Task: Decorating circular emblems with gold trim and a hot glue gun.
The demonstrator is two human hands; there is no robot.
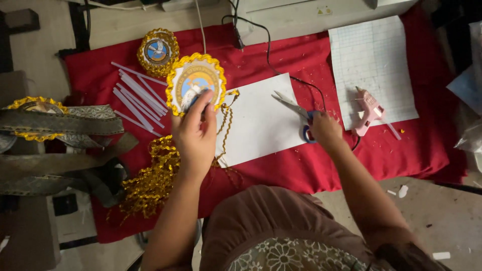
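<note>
On the red cloth (pixel 391 150), we are holding a round badge (pixel 196 83) edged in gold trim in our left hand (pixel 195 134), at about 11 o'clock from the white sheet (pixel 258 118). The fingers (pixel 203 103) are closing over the badge's lower edge and covering part of its picture. Gold braid (pixel 150 180) is trailing from the badge down to a heap at 7 o'clock, partly behind the left forearm.

Our right hand (pixel 326 131) is gripping blue-handled scissors (pixel 293 109) at 3 o'clock of the sheet; the blades are pointing toward 10 o'clock and standing slightly apart. The handles are mostly hidden inside the hand.

A pink glue gun (pixel 369 110) is lying at 3 o'clock from that hand, on a gridded sheet (pixel 371 60). White sticks (pixel 135 98) are lying at 9 o'clock from the badge, and a second badge (pixel 158 51) at 11 o'clock. Woven bands (pixel 60 123) are running off the left edge, cut off from view.
</note>
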